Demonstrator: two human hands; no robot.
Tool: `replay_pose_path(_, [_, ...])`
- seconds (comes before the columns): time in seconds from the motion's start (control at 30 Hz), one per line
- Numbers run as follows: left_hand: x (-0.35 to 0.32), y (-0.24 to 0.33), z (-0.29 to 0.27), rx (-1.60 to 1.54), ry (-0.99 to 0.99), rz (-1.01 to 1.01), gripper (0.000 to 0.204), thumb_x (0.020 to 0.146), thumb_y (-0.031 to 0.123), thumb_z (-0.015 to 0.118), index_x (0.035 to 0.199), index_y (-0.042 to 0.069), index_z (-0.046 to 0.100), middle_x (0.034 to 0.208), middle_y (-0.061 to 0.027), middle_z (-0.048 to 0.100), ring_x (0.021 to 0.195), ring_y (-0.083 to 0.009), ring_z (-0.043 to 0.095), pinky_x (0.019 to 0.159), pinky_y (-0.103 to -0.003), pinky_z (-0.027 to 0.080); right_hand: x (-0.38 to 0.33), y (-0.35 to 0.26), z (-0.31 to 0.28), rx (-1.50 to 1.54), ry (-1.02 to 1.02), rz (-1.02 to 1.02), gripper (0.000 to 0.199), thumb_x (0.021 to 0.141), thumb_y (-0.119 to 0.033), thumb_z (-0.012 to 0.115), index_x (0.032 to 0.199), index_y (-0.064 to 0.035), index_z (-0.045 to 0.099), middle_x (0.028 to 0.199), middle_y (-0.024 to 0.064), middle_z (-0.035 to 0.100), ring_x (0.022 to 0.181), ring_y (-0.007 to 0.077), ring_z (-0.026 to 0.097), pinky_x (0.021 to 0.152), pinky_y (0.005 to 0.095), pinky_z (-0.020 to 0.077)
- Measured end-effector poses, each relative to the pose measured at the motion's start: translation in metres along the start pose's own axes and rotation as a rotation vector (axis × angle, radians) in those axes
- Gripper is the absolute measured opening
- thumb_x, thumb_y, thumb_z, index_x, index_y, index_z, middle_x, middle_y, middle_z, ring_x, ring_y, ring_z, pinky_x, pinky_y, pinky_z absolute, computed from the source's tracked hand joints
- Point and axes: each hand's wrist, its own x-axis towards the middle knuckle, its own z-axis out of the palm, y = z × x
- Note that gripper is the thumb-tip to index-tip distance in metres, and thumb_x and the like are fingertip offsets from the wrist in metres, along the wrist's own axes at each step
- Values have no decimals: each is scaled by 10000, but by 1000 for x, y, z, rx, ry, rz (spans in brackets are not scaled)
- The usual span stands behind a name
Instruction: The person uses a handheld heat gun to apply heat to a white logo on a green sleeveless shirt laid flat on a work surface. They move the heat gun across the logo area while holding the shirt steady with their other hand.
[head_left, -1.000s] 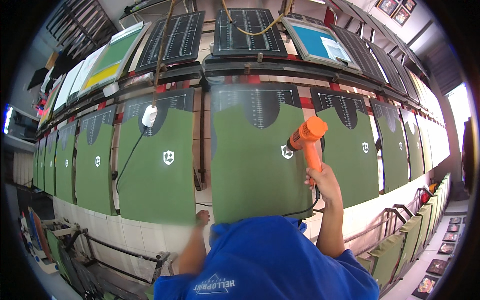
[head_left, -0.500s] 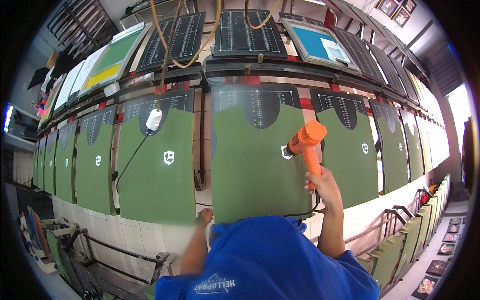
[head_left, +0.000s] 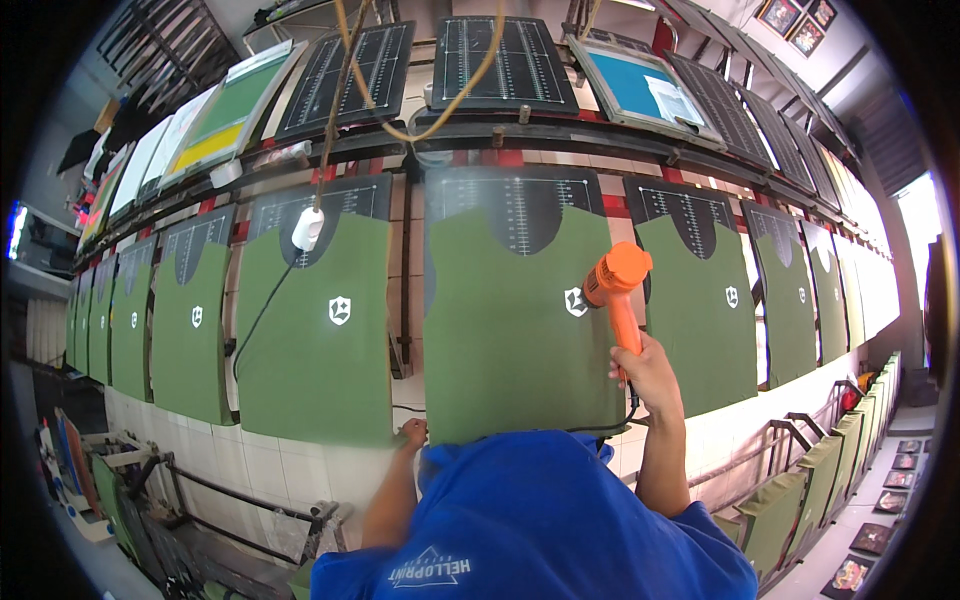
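Observation:
My right hand (head_left: 650, 378) is wrapped around the handle of an orange heat gun (head_left: 622, 290). Its dark nozzle points left at a white shield print (head_left: 577, 301) on the green fabric piece (head_left: 505, 350) in front of me. That fabric lies flat on a black board (head_left: 520, 215) with white ruler marks. From the handle's base a black cord (head_left: 633, 407) runs down toward my body. My left hand (head_left: 412, 433) is low by the fabric's near left corner, fingers curled; what they hold, if anything, is hidden. A thin dark cord passes just above it.
More boards with green printed fabric, such as the left one (head_left: 315, 370), stand in a row on both sides. A white plug connector (head_left: 308, 230) hangs over that board. Behind runs a dark rail (head_left: 560, 135) with framed screens (head_left: 640, 88). A yellow hose (head_left: 440, 125) dangles above.
The heat gun has shifted slightly right, so more of the shield print shows. The hanging yellow hose has swung right. My left hand stays nearly in place.

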Motion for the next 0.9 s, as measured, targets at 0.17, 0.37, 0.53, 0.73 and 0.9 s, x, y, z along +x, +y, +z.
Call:
replay_pose_path(0.17, [12,-19,5,-62,57,155,297,920,293,587,953,9,664,796,-108,678,640,-177,624,575,-323,506,7,2,-10,50,-8,27,258,877,-160,622,1078,-16,550,740,20,589,603,109,606,516,242,475])
replay_pose_path(0.37, [21,-21,7,-122,34,184,285,948,262,568,940,-13,640,733,-103,663,533,-158,606,480,-304,500,4,3,-12,55,16,41,254,878,-149,617,1077,-7,551,736,25,591,602,108,607,517,241,472])
replay_pose_path(0.53, [29,-28,11,-92,23,198,281,959,250,554,943,-18,637,740,-108,665,544,-163,613,489,-309,509,1,3,-10,59,7,29,232,881,-144,614,1060,-9,554,726,25,586,588,111,603,508,237,467])
replay_pose_path(0.73, [30,-32,11,-93,44,203,282,946,253,563,938,-17,645,749,-114,672,537,-168,615,481,-318,511,0,3,-9,54,19,16,213,881,-142,612,1039,-13,555,723,23,584,583,112,601,500,236,466])
replay_pose_path(0.9, [21,-23,9,-30,80,198,259,931,231,566,927,-14,649,733,-113,666,536,-169,615,479,-319,510,-4,3,-5,37,42,10,218,880,-135,610,1045,-3,555,717,23,581,583,112,602,493,233,465])
